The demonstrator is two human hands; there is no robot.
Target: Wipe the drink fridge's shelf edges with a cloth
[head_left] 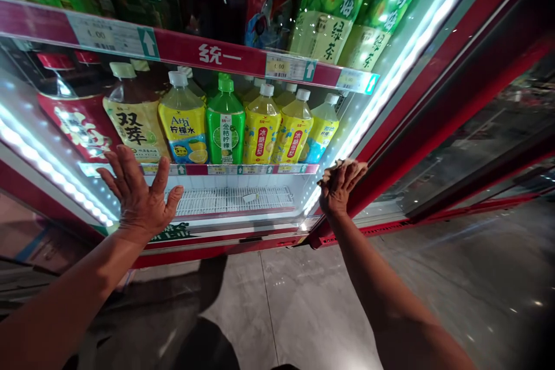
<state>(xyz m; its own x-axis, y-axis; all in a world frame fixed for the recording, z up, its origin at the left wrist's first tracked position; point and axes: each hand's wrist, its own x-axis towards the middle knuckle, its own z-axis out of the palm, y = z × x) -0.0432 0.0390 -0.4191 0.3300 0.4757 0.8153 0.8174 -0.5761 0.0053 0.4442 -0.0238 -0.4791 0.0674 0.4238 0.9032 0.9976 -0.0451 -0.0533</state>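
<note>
My left hand (145, 199) is raised with its fingers spread, at the glass door (243, 182) of a lit drinks fridge; whether the palm touches the glass I cannot tell. Over at the right edge of the door, my right hand (340, 188) is closed on a crumpled, light brown cloth (347, 166) beside the red door frame (368, 156). Part of the cloth sticks out above the fingers. Behind the glass stands a row of bottled drinks, among them a green bottle (226, 127) and a yellow-labelled lemon drink bottle (182, 124).
Large green tea bottles (332, 6) fill the shelf above, behind a red price strip (217, 56). A wire rack (234, 199) lies at the fridge bottom. Light strips (416, 46) run down both sides. Another red-framed fridge (468, 144) adjoins on the right. Grey tiled floor (303, 300) lies below.
</note>
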